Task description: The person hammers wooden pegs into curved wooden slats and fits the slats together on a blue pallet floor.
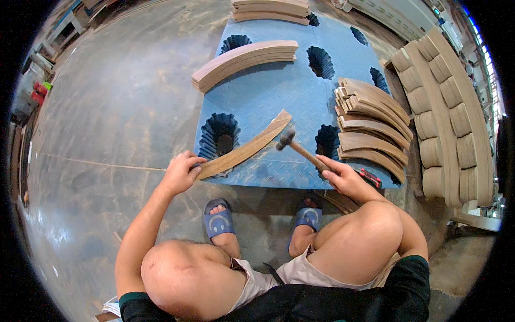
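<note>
My left hand pinches the near end of a curved wooden strip, which lies slanted across the front of a blue plastic pallet. In my right hand is a hammer, gripped by its wooden handle. Its dark head hangs over the pallet, just to the right of the strip and apart from it. The fingers of my right hand are wrapped round the handle. Beside that hand, at the pallet's front edge, lies a red and black tool, whose exact kind I cannot make out.
A loose pile of curved wooden pieces covers the pallet's right side. Neater curved stacks lie at its middle left and far end. Ribbed openings pierce the pallet. A wooden rack of stacked pieces stands to the right.
</note>
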`<state>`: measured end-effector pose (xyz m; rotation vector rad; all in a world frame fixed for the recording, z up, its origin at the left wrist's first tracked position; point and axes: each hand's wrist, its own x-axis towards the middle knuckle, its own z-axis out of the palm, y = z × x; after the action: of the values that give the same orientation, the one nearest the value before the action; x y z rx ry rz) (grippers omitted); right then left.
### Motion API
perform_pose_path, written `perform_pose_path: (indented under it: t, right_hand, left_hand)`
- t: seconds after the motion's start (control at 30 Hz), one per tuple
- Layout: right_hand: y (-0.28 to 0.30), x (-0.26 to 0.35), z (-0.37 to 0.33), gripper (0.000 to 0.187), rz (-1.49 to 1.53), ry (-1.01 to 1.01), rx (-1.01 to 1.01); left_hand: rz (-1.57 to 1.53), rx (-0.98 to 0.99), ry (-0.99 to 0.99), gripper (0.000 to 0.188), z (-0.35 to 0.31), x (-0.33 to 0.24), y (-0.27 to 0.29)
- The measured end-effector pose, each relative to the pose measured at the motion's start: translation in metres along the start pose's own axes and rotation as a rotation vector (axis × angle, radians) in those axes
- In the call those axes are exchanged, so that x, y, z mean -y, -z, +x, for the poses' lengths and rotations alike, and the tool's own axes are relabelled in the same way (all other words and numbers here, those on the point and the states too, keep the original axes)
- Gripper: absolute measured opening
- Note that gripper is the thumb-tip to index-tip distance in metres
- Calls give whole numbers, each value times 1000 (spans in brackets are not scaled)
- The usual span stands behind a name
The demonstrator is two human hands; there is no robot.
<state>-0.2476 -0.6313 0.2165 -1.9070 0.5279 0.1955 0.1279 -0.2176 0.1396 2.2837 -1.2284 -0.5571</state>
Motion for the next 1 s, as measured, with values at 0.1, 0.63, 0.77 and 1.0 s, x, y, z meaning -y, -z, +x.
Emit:
perform_pose_path:
  t: [0.1, 0.63, 0.77, 1.0]
  right_hand:
    - [-9, 10, 24, 65, 205, -106, -27]
    - [14, -35, 98, 60, 491, -257, -156]
    - [6, -40, 94, 61, 475, -255, -142]
    - [6, -29, 86, 62, 464, -187, -68]
  left_hand:
    - [111, -193, -37, 43, 0, -7, 8]
    - [380, -137, -239, 57, 24, -57, -51]
    - [413, -189, -283, 58, 26, -57, -57]
    - [443, -196, -283, 60, 19, -54, -52]
